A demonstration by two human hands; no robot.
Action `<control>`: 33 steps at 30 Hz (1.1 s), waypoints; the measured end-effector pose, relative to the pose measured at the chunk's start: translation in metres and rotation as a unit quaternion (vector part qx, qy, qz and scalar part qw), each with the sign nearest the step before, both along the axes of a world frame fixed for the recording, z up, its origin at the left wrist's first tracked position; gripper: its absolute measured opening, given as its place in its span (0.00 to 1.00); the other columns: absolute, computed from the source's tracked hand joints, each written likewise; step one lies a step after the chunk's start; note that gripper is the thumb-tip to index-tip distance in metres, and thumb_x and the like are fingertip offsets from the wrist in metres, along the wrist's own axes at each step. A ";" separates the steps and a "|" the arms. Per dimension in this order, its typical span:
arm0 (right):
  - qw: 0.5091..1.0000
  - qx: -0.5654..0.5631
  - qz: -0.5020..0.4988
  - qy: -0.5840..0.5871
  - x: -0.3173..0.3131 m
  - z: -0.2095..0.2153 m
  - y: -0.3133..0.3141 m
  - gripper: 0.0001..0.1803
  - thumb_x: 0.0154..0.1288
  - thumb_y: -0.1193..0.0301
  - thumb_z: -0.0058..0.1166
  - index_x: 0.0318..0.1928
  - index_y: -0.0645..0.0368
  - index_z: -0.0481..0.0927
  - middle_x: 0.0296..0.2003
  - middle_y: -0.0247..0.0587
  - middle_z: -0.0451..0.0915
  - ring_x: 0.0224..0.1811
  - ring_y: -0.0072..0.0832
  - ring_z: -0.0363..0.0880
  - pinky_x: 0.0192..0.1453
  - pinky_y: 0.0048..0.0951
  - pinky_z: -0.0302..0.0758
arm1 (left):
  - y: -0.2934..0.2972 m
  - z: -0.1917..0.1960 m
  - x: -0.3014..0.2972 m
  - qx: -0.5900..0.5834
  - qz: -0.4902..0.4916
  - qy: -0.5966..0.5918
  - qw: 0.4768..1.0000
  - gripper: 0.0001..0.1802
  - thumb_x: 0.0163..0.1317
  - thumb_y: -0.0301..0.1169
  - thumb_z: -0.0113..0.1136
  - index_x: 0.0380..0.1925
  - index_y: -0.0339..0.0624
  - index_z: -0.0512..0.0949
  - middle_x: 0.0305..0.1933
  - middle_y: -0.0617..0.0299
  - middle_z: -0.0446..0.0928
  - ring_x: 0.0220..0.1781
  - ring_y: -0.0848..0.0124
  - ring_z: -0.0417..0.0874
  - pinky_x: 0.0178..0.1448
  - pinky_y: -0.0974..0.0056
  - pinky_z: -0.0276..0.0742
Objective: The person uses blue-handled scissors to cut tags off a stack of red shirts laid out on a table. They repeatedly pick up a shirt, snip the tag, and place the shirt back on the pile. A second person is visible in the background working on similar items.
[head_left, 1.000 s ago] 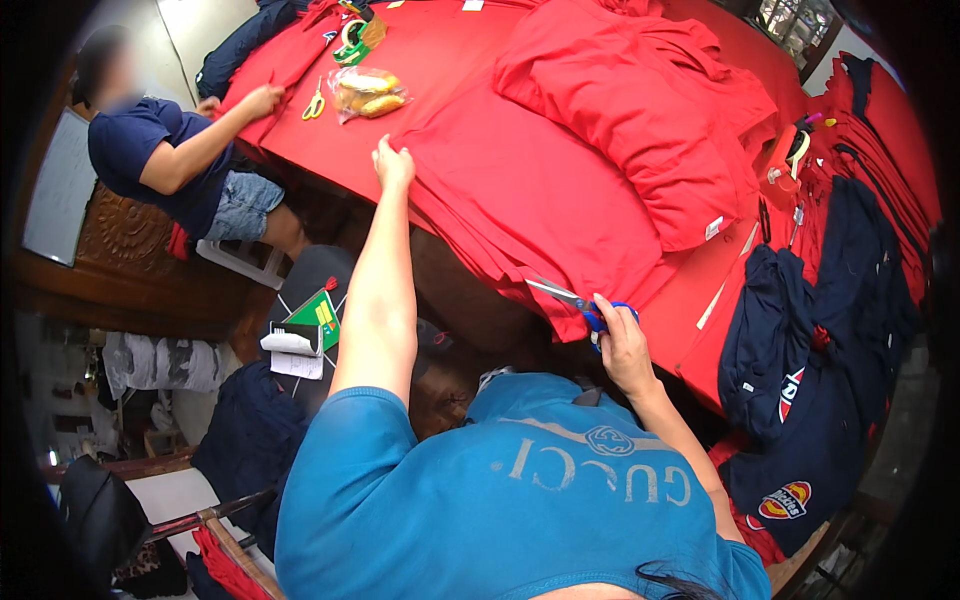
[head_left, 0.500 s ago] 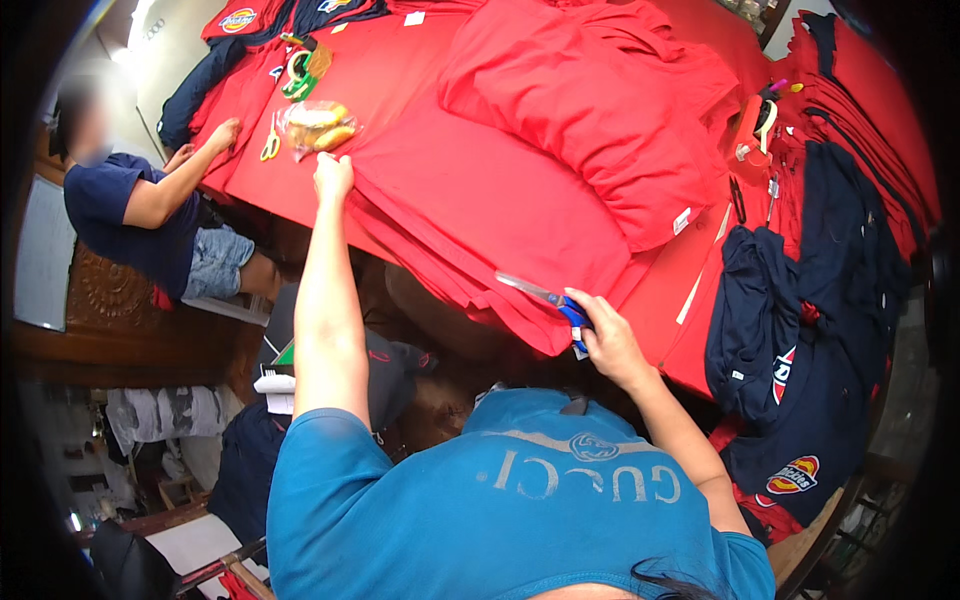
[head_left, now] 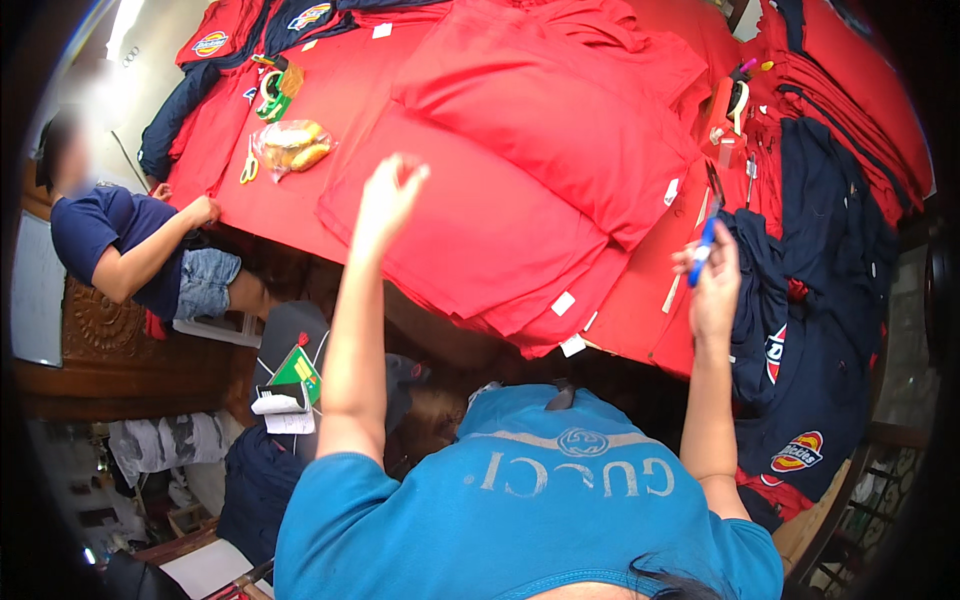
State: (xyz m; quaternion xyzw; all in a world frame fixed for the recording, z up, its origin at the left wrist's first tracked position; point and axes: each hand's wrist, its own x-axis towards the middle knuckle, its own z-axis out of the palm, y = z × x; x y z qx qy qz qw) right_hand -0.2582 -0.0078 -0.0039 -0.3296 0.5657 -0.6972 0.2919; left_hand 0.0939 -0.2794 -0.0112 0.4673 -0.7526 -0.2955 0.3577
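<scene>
My right hand (head_left: 716, 290) grips blue-handled scissors (head_left: 704, 248), raised over the right part of the table with the blades pointing away from me. My left hand (head_left: 390, 195) hovers over the flat red garments (head_left: 450, 235), slightly blurred, its thumb and fingers curved apart with nothing visible between them. These garments lie in a low stack along the near edge, with small white tags (head_left: 563, 303) by their lower corner. A thick folded red garment (head_left: 550, 120) rests on top of them farther back.
Beyond my left hand lie a clear bag of yellow fruit (head_left: 293, 148), yellow-handled scissors (head_left: 249, 165) and tape rolls (head_left: 272, 95). Navy garments (head_left: 830, 260) hang over the right side, near another tape roll (head_left: 738, 105). A co-worker (head_left: 125, 225) sits at the left edge.
My left hand has let go of the red fabric edge and moved right. My right hand has carried the scissors up and right, away from the garment's near corner.
</scene>
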 end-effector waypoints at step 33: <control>0.951 0.206 0.229 -0.003 0.096 -0.069 0.103 0.31 0.65 0.81 0.50 0.68 0.61 0.63 0.50 0.46 0.73 0.45 0.24 0.78 0.49 0.25 0.76 | 0.227 -0.098 -0.016 0.369 0.161 0.261 0.877 0.15 0.64 0.41 0.64 0.36 0.40 0.75 0.32 0.61 0.78 0.29 0.73 0.82 0.34 0.71 0.78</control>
